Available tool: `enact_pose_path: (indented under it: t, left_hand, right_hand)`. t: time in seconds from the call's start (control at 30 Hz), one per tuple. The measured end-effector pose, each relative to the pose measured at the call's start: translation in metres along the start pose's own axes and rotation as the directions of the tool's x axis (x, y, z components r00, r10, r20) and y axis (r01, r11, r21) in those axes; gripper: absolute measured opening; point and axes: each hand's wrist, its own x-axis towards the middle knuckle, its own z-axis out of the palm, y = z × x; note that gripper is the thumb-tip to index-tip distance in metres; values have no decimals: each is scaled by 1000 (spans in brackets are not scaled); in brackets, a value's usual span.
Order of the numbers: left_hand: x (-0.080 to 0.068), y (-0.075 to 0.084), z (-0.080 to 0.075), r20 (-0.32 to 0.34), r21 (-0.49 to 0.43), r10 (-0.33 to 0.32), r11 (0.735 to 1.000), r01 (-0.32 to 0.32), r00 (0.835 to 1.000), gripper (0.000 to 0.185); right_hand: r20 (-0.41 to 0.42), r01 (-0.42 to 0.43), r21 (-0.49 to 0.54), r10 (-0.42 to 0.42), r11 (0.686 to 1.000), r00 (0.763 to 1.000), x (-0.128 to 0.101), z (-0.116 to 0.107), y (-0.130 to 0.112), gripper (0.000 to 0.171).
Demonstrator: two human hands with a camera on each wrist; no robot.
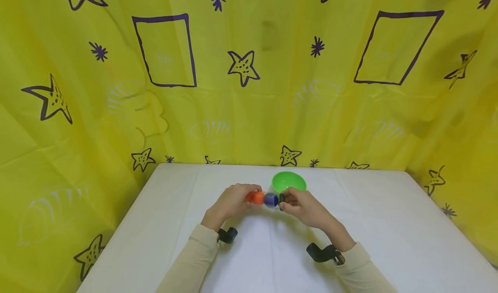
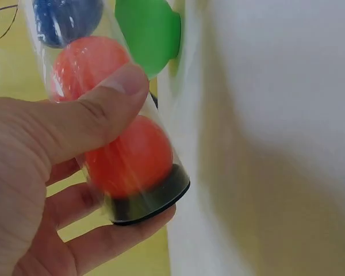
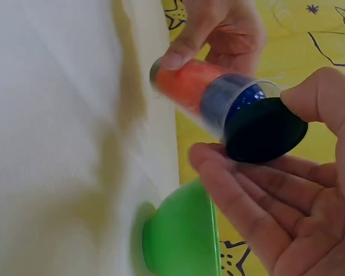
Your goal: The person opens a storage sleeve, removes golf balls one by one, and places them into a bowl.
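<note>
My left hand (image 1: 233, 201) grips a clear plastic tube (image 3: 269, 88), its thumb across the side and fingers behind. Inside sit two orange balls (image 2: 132, 158) and a blue ball (image 2: 69, 22) in a row. A black base (image 2: 152, 198) closes the tube's left end. At the other end, my right hand (image 1: 309, 208) pinches a round black cap (image 3: 267, 131) between thumb and fingers. The cap sits tilted at the tube's mouth; whether it still touches the rim I cannot tell. The tube is held nearly level above the table.
A green bowl (image 1: 288, 180) stands on the white-covered table (image 1: 249, 258), just behind the hands. Yellow curtain (image 1: 249, 111) with drawn stars and frames hangs behind the table and along both sides. Each wrist carries a black camera mount (image 1: 320, 253).
</note>
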Motion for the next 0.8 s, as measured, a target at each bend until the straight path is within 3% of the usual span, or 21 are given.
enact_pose_path:
  t: [0.2, 0.47, 0.8]
  left_hand:
    - [0, -7, -6, -53, -34, 6, 999, -7, 999, 41]
    - [-3, -11, -8, -97, -44, -36, 999, 32, 995, 45]
    - [-2, -11, -10, -91, -111, -85, 991, 74, 992, 52]
  right_hand:
    - [-26, 1, 69, 1, 998, 1000, 0, -3, 1, 36]
    - [54, 15, 5, -15, 1000, 998, -1, -1, 6, 41]
    - [90, -63, -11, 63, 998, 994, 2, 11, 13, 15]
